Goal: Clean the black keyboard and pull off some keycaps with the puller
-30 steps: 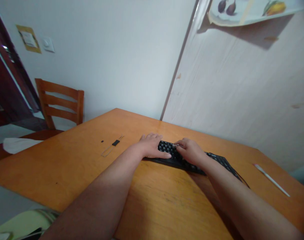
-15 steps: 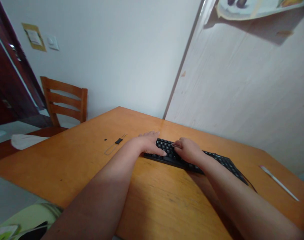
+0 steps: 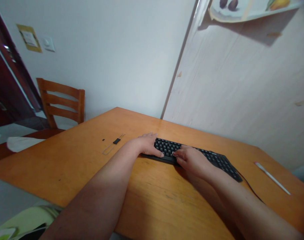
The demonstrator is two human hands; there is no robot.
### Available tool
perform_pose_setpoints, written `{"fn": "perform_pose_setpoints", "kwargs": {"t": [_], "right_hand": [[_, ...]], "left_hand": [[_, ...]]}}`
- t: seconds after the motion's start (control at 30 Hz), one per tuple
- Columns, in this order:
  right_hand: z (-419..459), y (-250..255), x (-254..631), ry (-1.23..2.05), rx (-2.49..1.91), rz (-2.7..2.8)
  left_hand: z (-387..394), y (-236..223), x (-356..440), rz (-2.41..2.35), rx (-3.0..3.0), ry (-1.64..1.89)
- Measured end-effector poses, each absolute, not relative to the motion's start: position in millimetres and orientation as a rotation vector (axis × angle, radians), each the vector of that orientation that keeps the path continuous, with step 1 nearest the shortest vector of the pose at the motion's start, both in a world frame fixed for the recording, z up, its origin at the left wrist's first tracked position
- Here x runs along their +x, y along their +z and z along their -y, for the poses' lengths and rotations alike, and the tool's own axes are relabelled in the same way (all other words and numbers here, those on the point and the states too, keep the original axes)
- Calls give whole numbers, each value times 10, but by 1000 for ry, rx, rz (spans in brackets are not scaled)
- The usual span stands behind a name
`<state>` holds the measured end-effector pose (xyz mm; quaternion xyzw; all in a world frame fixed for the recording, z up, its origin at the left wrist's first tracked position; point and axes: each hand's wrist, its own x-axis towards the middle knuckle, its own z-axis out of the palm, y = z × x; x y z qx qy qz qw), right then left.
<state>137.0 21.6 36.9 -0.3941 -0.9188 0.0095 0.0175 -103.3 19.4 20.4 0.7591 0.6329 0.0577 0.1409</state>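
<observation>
A black keyboard (image 3: 212, 157) lies slantwise on the orange wooden table (image 3: 152, 196), near the wall. My left hand (image 3: 148, 145) rests flat on the keyboard's left end, fingers stretched over the keys and thumb along the front edge, holding nothing. My right hand (image 3: 192, 160) sits at the keyboard's front edge around its middle. Its fingers are curled, with the tips pinched together over the lowest key row. What they pinch, if anything, is too small to make out.
A thin wire loop with a black handle (image 3: 113, 143) and a tiny black piece (image 3: 103, 140) lie left of the keyboard. A white stick (image 3: 272, 178) lies at the right. A wooden chair (image 3: 61, 103) and a white cloth (image 3: 19, 144) are beyond the table's left side.
My right hand has drawn back from the upper key rows to the keyboard's front edge. My left hand has stayed on the left end.
</observation>
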Motion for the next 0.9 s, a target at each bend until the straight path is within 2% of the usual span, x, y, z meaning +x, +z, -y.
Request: {"fn": "perform_pose_setpoints", "kwargs": {"t": [0.67, 0.9], "right_hand": [[28, 301, 1735, 26, -1104, 2822], [48, 249, 1581, 57, -1096, 2783]], "left_hand": [[-208, 147, -1002, -1905, 2125, 129], [-208, 174, -993, -1877, 2197, 95]]}}
